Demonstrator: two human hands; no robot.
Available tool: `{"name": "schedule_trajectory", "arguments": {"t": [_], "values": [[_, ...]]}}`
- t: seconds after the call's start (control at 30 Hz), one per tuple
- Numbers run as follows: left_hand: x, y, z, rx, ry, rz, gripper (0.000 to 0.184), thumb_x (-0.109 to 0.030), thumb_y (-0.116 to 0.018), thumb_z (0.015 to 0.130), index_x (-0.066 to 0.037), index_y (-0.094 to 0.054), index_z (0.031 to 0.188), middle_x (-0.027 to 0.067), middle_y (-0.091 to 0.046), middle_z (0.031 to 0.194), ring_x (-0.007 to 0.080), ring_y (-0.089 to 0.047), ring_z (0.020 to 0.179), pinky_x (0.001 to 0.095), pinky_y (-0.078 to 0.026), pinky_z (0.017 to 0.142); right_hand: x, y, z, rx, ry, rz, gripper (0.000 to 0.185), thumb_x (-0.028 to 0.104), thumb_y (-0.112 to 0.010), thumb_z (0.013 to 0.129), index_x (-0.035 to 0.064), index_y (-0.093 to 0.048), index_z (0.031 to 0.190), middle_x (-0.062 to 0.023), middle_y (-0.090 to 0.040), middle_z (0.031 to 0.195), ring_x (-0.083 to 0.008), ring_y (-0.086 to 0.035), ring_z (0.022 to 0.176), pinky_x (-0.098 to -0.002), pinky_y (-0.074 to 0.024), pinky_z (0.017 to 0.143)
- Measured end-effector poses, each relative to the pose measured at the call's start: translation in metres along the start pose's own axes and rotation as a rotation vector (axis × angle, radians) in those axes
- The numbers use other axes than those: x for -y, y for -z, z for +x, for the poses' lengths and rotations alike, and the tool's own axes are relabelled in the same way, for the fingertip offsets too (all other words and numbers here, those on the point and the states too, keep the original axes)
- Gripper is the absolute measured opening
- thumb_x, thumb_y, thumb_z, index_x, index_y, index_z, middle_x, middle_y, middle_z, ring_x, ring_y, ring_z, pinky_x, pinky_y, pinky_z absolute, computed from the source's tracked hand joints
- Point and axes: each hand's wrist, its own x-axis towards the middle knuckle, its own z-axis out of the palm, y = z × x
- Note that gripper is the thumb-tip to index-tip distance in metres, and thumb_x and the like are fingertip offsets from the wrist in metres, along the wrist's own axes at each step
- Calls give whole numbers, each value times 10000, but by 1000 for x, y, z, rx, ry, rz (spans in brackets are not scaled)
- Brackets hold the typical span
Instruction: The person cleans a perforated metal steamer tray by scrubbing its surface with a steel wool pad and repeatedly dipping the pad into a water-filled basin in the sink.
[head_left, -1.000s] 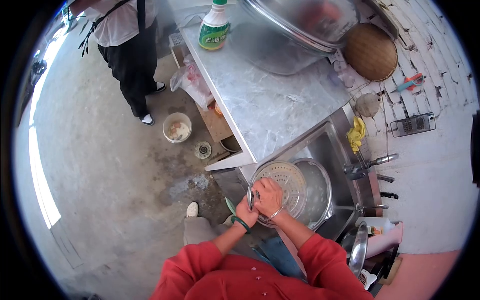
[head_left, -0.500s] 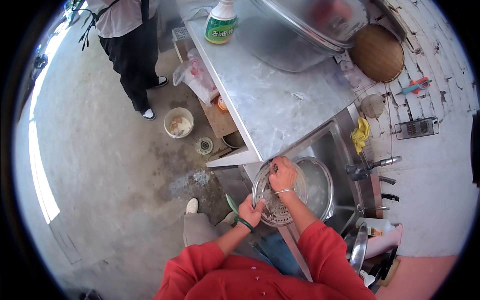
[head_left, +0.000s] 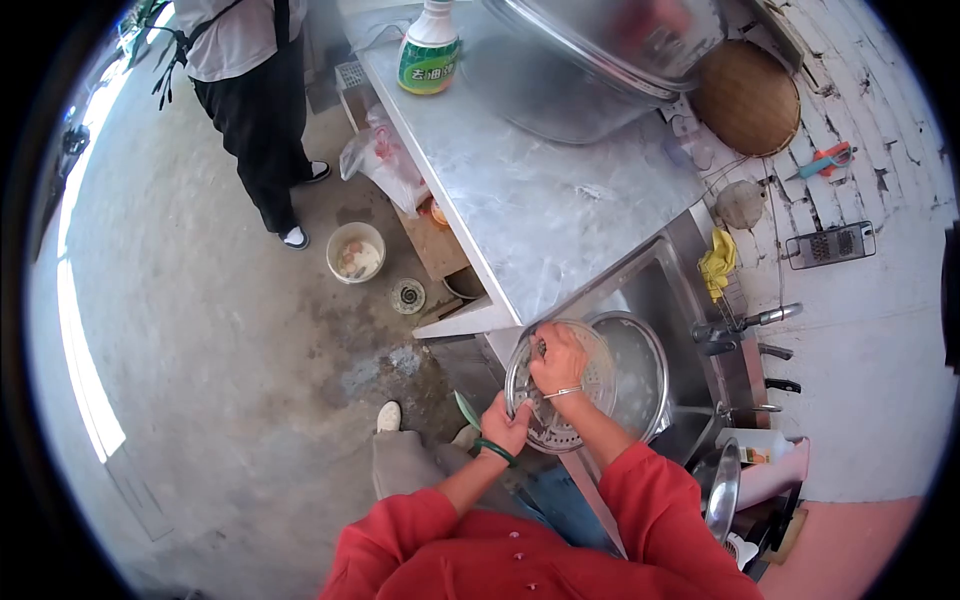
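A round metal steamer tray (head_left: 560,432) with holes is tilted over the near edge of the sink. My left hand (head_left: 507,424) is closed on its left rim, thumb on the upper face. Fingers curled, my right hand (head_left: 558,358) presses on the tray's upper part around a small dark scrubber (head_left: 541,348) that looks like steel wool, mostly hidden by the fingers. Just right of the tray, a metal basin (head_left: 640,372) with cloudy water sits in the sink (head_left: 672,290).
A metal counter (head_left: 560,215) adjoins the sink, bearing a spray bottle (head_left: 429,55) and a large covered basin (head_left: 590,90). The faucet (head_left: 750,325) is on the wall side. A bucket (head_left: 356,252) stands on the floor near another person (head_left: 255,110).
My right hand has shifted slightly down and left over the tray with the scrubber. The left hand keeps its hold on the rim, and the view has shifted a little.
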Motion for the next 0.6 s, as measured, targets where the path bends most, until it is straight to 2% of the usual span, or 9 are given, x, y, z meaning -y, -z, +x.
{"name": "schedule_trajectory", "arguments": {"t": [0.03, 0.1, 0.13, 0.2, 0.23, 0.3, 0.4, 0.5, 0.6], "values": [[3, -2, 1, 3, -2, -3, 183, -160, -626, 820, -14, -577, 919, 109, -603, 693, 176, -564, 626, 319, -459, 621, 16, 14, -23, 101, 75, 94, 91, 120, -625, 695, 88, -576, 764, -95, -522, 735, -309, -552, 741, -424, -432, 645], [7, -3, 3, -53, -202, -99, 190, -170, -631, 822, -18, -582, 927, 94, -593, 673, 166, -538, 592, 318, -453, 602, 22, 22, -32, 204, 148, 190, 87, 121, -616, 711, 80, -581, 780, -103, -533, 745, -322, -552, 748, -431, -432, 649], [5, -2, 3, -52, -199, -94, 190, -170, -631, 822, -18, -582, 927, 94, -593, 673, 166, -538, 592, 318, -453, 602, 18, 22, -25, 201, 168, 166, 91, 122, -613, 713, 77, -579, 785, -103, -534, 748, -324, -550, 749, -434, -431, 651], [0, 4, 0, 44, 37, -37, 193, -154, -626, 819, -15, -581, 945, 102, -602, 699, 168, -554, 621, 313, -461, 626, 8, 15, -7, 198, 176, 147, 95, 124, -610, 715, 75, -578, 790, -103, -535, 750, -327, -549, 749, -437, -431, 654], [2, 2, 0, 42, 35, -34, 193, -154, -626, 819, -15, -581, 945, 102, -602, 699, 168, -554, 621, 313, -461, 626, -1, 4, 9, 146, 84, 67, 106, 130, -616, 703, 79, -576, 788, -95, -527, 748, -317, -546, 747, -434, -431, 653], [8, 1, -2, 48, 7, -26, 173, -78, -616, 847, 6, -572, 991, 16, -625, 807, 57, -525, 713, 226, -442, 650, -4, -2, 5, 81, -20, 31, 136, 144, -629, 682, 89, -588, 800, -84, -521, 751, -298, -541, 753, -425, -434, 651], [16, -2, 0, 10, -164, -93, 182, -84, -616, 851, 6, -575, 1004, 12, -623, 807, 54, -519, 710, 221, -439, 645, 17, 26, -33, 241, 183, 226, 150, 142, -629, 693, 90, -608, 832, -95, -541, 776, -304, -546, 769, -426, -434, 652], [6, 1, -2, 38, -48, 9, 182, -101, -619, 854, 6, -583, 996, 6, -620, 806, 52, -512, 703, 221, -436, 644, 5, 22, -26, 270, 212, 167, 152, 132, -628, 693, 91, -610, 838, -103, -551, 790, -306, -554, 790, -425, -436, 657], [4, -1, -3, 11, -46, -36, 184, -143, -627, 838, -7, -586, 955, 65, -607, 711, 101, -528, 643, 268, -450, 626, -20, -1, 17, 90, 92, 19, 127, 125, -622, 693, 88, -601, 813, -97, -542, 772, -299, -557, 773, -420, -439, 660]]}}
